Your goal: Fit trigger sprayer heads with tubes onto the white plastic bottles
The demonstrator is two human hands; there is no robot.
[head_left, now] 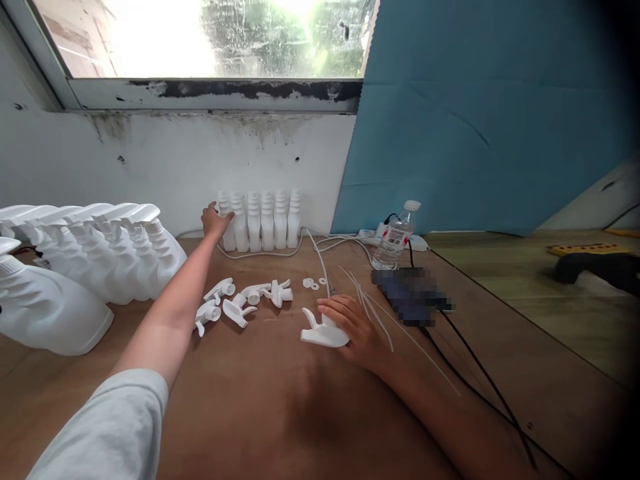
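Observation:
At the left end of a row of white bottles (267,223) by the wall, my left hand (216,221) reaches around the end bottle (229,239), thumb in front and fingers on its left side. That bottle leans slightly; part of it is hidden by the hand. My right hand (353,327) is closed on a white trigger sprayer (325,335), held upside down low over the table. A thin dip tube (320,257) rises from it. Between my arms lie several loose trigger sprayers (237,311) and a few small white rings (315,286).
Larger white bottles (115,257) lie packed together on the left. Loose thin tubes (373,303) lie right of my right hand. Beyond are a clear water bottle (395,237), a blurred dark object (413,297), black cables (470,360) and a white cord (265,254).

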